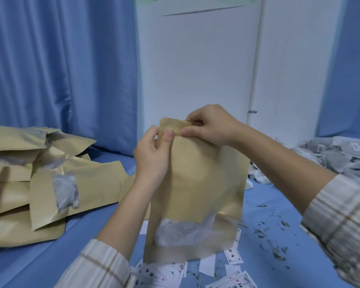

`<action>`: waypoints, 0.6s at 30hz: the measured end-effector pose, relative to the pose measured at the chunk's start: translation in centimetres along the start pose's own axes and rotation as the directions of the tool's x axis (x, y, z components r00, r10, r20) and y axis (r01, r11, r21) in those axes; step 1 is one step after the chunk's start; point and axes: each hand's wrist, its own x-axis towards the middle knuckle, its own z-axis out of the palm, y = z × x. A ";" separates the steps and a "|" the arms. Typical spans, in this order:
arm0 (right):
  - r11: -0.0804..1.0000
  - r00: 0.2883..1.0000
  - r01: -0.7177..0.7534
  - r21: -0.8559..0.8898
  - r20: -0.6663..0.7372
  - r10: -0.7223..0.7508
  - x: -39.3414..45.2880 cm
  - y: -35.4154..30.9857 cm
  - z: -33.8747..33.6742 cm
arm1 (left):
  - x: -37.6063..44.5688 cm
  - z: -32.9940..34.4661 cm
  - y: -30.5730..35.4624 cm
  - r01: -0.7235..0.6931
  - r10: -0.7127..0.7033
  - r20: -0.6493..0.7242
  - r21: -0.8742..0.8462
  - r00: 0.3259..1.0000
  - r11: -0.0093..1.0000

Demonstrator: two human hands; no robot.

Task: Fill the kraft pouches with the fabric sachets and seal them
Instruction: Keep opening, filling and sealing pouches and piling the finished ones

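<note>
Right in the middle, above the blue cloth (pixel 50 267), holds one kraft pouch (pixel 195 173) upright with both hands. Pinches the top strip near its left end with the left hand (pixel 152 154), thumb in front and the other fingers curled behind. Pinches the same strip a little further along with the right hand (pixel 212 127), thumb low and fingers bent over the top edge. Looks like pressing the top shut, bit by bit. Cannot tell if the strip is closed all the way across yet. Shows something white and soft through the clear window low on the pouch, most likely a fabric sachet (pixel 181 231), so filling seems done for this one and only the sealing is left. Off to the left, a pile of pouches (pixel 29 173), lying flat on one another, some with grey-white stuff in their windows. Seem filled, but cannot tell which are sealed. Off to the right, a big heap of sachets (pixel 341 156), not in any pouch. So plenty of work left, by the look of it. Near the bottom of the pouch, small paper cards (pixel 160 275) and bits of dry leaf (pixel 276 231) scattered on the cloth.
</note>
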 end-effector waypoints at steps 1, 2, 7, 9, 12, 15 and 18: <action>1.000 1.000 0.009 -0.016 0.014 -0.009 -0.1 -0.1 0.0 | -0.1 0.1 0.1 -0.022 0.023 -0.021 0.021 1.000 1.000; 1.000 0.999 0.007 -0.015 0.035 -0.006 -0.3 -0.1 -0.2 | -0.2 0.3 0.3 -0.036 0.037 -0.033 0.035 0.999 0.999; 0.996 0.998 -0.007 0.093 0.060 0.002 -0.4 -0.3 -1.0 | -0.7 1.3 1.0 -0.035 0.034 -0.024 -0.023 0.999 0.999; 0.992 1.000 0.015 0.122 0.016 -0.017 -0.4 -0.1 -1.0 | -0.7 1.6 1.1 0.025 -0.025 -0.010 -0.080 1.000 0.996; 0.984 1.000 0.008 0.180 0.011 -0.010 -0.6 0.2 -0.9 | -0.8 1.6 1.2 -0.001 0.000 -0.027 -0.038 1.000 0.999; 0.994 0.999 0.024 0.107 0.039 -0.028 -0.8 1.1 -1.3 | -0.5 0.7 1.1 -0.014 0.011 -0.094 -0.032 0.996 0.999; 0.996 0.998 0.054 0.073 0.006 -0.055 -0.8 1.9 -1.5 | 0.0 -0.4 1.0 -0.007 0.003 -0.079 -0.050 0.997 0.999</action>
